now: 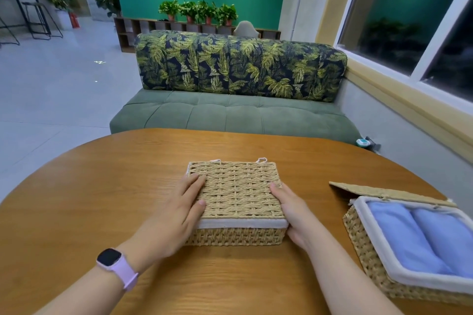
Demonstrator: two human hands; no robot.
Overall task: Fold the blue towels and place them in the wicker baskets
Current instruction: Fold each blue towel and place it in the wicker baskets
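Two wicker baskets sit on a wooden tabletop [102,186]. A person's left hand [176,212] and right hand [294,215] rest flat, fingers straight, against the closed basket [235,199]; the open basket [368,250] at right holds two folded blue towels [419,235].

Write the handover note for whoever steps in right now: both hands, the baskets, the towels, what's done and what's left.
Left hand: fingers flat on the lid of the closed wicker basket at the table's centre.
Right hand: against the same basket's right side, thumb on the lid edge.
Open wicker basket sits to the right, lid tipped back, two folded blue towels lying side by side inside.
Done: those two towels are packed; centre basket is closed, its contents hidden.
Left: no loose towels in view; the open basket probably just needs closing.
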